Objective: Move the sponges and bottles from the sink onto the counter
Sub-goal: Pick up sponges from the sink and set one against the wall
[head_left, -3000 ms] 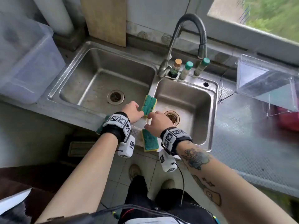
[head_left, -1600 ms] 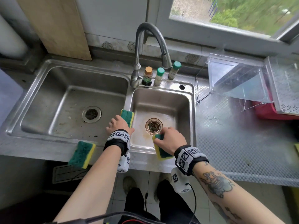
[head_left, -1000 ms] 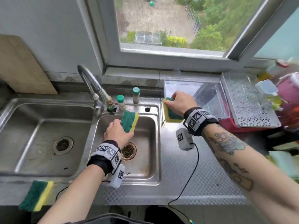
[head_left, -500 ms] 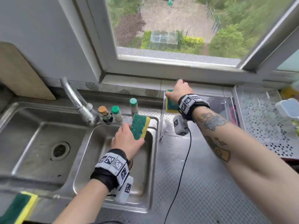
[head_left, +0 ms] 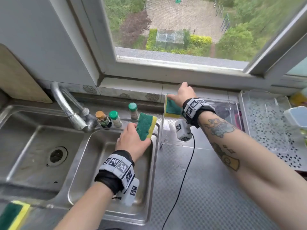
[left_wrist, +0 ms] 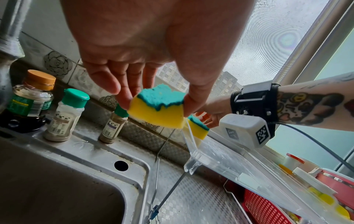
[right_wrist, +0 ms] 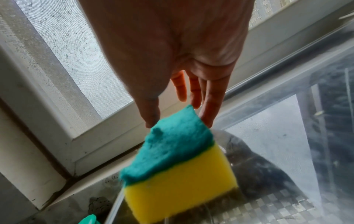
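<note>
My left hand (head_left: 131,140) pinches a green-and-yellow sponge (head_left: 146,128) between thumb and fingers (left_wrist: 103,78), in the air over the far right corner of the right basin (head_left: 99,163). My right hand (head_left: 184,93) reaches into the far left corner of a clear plastic tray (head_left: 164,123) on the counter. Its fingers (right_wrist: 208,97) are straight, and a second sponge (right_wrist: 178,166) lies just below the fingertips against the tray wall. Three small bottles stand on the sink ledge: a brown-capped one (head_left: 103,120) and two green-capped ones (head_left: 115,118) (head_left: 133,110). A third sponge (head_left: 13,214) lies on the sink's front rim.
The faucet (head_left: 71,112) arches over the divider, left of the bottles. A perforated drain rack (head_left: 265,130) stands right of the tray, and a red basket (left_wrist: 264,207) sits under the tray. My wrist cable (head_left: 186,171) trails across the patterned steel counter (head_left: 207,196).
My right hand carried its sponge from the right basin up to the clear tray's far corner, and its fingers have straightened. My left hand moved its sponge toward the basin's far right corner.
</note>
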{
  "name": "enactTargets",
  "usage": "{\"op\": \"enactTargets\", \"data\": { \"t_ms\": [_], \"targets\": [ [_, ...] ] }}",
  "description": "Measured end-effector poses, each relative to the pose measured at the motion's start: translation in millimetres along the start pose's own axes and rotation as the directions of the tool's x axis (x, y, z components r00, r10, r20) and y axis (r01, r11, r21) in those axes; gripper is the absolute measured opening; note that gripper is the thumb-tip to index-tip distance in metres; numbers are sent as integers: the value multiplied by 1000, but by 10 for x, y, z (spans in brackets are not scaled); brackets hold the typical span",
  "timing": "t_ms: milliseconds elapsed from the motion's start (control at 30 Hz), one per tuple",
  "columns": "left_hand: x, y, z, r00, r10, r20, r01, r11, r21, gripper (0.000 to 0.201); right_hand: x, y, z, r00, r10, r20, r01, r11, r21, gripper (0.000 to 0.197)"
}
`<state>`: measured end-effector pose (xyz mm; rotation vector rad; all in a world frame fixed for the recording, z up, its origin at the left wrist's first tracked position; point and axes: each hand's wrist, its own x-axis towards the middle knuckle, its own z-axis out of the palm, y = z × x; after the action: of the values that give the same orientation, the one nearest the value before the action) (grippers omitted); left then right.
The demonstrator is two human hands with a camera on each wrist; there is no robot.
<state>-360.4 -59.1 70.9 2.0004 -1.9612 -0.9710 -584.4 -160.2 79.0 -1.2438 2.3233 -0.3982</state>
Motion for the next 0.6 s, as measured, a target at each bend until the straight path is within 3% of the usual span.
{"op": "enactTargets", "data": {
  "t_ms": [200,367,500,600],
  "targets": [
    [92,220,-41,998,61,-11,-61,997,-51,62,-43,162,-232,1000,24,0,-24,997,70,56],
    [330,723,3,987,153,-41,-155,986,-53,64,-135,426,-426,1000,-3,30,2,998,59,34],
    [562,1117,136,985,165,-52,-168,985,-45,71,-261,654,-414,995,-6,98,10,999,-39,30],
    [666,1268,262,988,154,-24,-154,988,-16,73,-359,843,-331,985,-37,170,56,992,-111,43]
  ]
}}
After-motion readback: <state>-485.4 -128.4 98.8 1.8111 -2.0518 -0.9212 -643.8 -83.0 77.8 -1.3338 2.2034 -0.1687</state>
